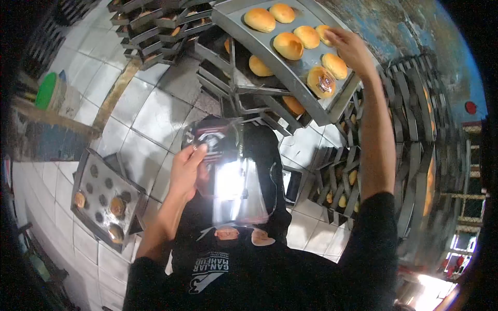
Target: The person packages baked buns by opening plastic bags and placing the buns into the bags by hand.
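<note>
My left hand (188,171) pinches a clear plastic bag with dark and white print (211,141) above my lap. More clear plastic bags (254,199) lie on my lap below it, shining with glare. My right hand (351,51) reaches to the far tray, its fingers on a golden bread bun (322,34) and partly covering it. Several loose buns, such as one large bun (288,46), sit on that metal tray (232,22). A bun in a printed clear bag (321,82) lies near the tray's front corner.
A lower tray holding buns (260,66) sits under the front one. Stacked metal trays (327,181) stand at the right, more (155,31) at the back left. At the left, a tray (98,207) holds wrapped buns. A green-rimmed bucket (46,90) stands far left.
</note>
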Demonstrator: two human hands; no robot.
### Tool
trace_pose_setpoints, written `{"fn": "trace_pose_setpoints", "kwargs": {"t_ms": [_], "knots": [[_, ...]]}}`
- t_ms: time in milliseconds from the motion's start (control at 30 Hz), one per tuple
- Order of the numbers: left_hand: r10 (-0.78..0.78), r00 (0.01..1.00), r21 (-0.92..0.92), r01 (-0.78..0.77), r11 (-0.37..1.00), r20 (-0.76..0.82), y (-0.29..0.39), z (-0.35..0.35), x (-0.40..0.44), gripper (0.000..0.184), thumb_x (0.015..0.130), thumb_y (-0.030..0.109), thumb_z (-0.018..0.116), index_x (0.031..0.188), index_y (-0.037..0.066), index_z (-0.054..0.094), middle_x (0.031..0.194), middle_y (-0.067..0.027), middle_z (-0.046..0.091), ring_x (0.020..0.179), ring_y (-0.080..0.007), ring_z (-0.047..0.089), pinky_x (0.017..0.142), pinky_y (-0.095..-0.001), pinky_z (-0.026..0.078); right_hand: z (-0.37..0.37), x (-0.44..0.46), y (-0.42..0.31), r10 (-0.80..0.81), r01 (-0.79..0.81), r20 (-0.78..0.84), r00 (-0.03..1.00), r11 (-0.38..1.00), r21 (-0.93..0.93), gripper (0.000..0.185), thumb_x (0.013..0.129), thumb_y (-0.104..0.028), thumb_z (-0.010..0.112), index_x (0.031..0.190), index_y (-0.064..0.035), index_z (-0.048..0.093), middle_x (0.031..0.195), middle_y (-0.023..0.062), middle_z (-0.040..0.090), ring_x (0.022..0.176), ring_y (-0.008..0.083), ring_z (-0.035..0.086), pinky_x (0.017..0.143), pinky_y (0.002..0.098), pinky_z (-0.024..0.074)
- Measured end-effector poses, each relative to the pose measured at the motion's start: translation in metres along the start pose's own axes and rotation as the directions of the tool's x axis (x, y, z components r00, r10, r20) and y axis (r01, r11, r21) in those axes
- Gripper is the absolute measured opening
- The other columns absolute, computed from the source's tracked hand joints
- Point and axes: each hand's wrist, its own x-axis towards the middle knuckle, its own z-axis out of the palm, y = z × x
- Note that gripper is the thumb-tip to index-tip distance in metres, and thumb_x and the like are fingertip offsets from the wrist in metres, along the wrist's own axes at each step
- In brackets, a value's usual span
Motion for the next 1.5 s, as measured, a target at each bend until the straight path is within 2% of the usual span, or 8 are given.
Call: {"fn": "trace_pose_setpoints", "kwargs": {"t_ms": [200,433,533,667,733,867,1067,1500], "knots": [[0.067,0.993,-0.136,-0.08,0.988,-0.097,-0.002,-0.017,-0.014,0.035,0.106,0.032,0.058,0.111,-0.002,0.064,0.082,-0.0109,0.071,0.06,-0.0158,0.065,0.056,-0.0284,0.052,0.097,0.051,-0.005,0.292,-0.269,0.14,0.946,0.949,-0.165,0.072,0.089,-0.063,0.069,0.108,0.007,0.072,0.094,0.0185,0.074,0.087,0.0255,0.071,0.079,0.0371,0.0544],[0.156,0.986,-0.322,-0.166,0.932,-0.056,0.04,-0.006,0.012,0.032,0.106,0.027,0.057,0.118,-0.002,0.061,0.109,-0.017,0.073,0.096,-0.0273,0.073,0.082,-0.0384,0.06,0.09,-0.002,-0.04,0.105,-0.128,0.11,0.988,0.965,0.23,0.071,0.087,-0.037,0.08,0.136,0.0061,0.052,0.128,0.0205,0.063,0.117,0.0238,0.061,0.098,0.0363,0.0472],[0.179,0.984,-0.436,-0.16,0.886,0.001,0.052,-0.002,0.034,0.029,0.106,0.024,0.057,0.121,-0.001,0.059,0.117,-0.0167,0.071,0.11,-0.0294,0.07,0.09,-0.0405,0.059,0.071,-0.046,-0.074,0.142,0.019,-0.15,0.979,0.661,0.75,0.064,0.09,-0.025,0.078,0.139,0.005,0.049,0.13,0.0186,0.063,0.118,0.0272,0.062,0.102,0.0384,0.0469],[0.148,0.989,-0.52,-0.119,0.846,0.014,0.036,-0.007,0.095,0.023,0.105,0.021,0.059,0.117,0.001,0.061,0.114,-0.0141,0.071,0.109,-0.0291,0.071,0.09,-0.0424,0.06,0.05,-0.144,-0.144,0.065,-0.156,0.148,0.987,0.146,0.977,0.06,0.092,-0.018,0.076,0.142,-0.0007,0.048,0.131,0.0126,0.064,0.118,0.0278,0.065,0.106,0.0396,0.0497],[0.036,0.996,-0.561,0.015,0.828,0.081,0.03,-0.007,0.121,0.022,0.103,0.02,0.061,0.114,0.001,0.062,0.111,-0.0136,0.071,0.106,-0.0288,0.071,0.089,-0.0433,0.061,0.084,-0.192,-0.172,0.064,-0.114,0.097,0.993,0.41,0.905,0.053,0.087,-0.021,0.082,0.131,-0.0034,0.06,0.127,0.01,0.067,0.116,0.0222,0.065,0.099,0.0367,0.052],[0.099,0.995,-0.447,-0.09,0.89,-0.003,0.061,0.04,0.065,0.033,0.102,0.032,0.064,0.116,0.002,0.06,0.112,-0.019,0.071,0.109,-0.0343,0.069,0.089,-0.0491,0.059,0.139,-0.238,-0.164,-0.525,0.581,-0.249,0.814,0.723,0.375,0.042,0.083,-0.005,0.076,0.123,-0.004,0.063,0.125,0.0202,0.063,0.12,0.0352,0.062,0.102,0.0415,0.0517],[0.043,0.91,-0.479,0.176,0.86,0.412,0.085,0.075,0.019,0.045,0.106,0.043,0.045,0.126,0.006,0.06,0.127,-0.0176,0.068,0.115,-0.0299,0.067,0.102,-0.0462,0.051,0.138,-0.218,-0.151,-0.561,0.688,-0.486,0.67,0.716,0.121,0.032,0.078,0.002,0.07,0.109,-0.0035,0.065,0.121,0.0215,0.065,0.113,0.0417,0.064,0.097,0.0477,0.0541],[0.137,0.971,-0.584,0.003,0.812,0.196,0.045,0.03,0.008,0.041,0.103,0.033,0.046,0.123,0.003,0.064,0.12,-0.0127,0.071,0.112,-0.0275,0.067,0.103,-0.0431,0.052,0.2,-0.241,-0.216,-0.383,0.412,-0.151,0.911,0.853,0.321,0.061,0.077,-0.001,0.069,0.137,-0.0033,0.055,0.136,0.019,0.061,0.131,0.0362,0.056,0.117,0.0579,0.0323]]}}
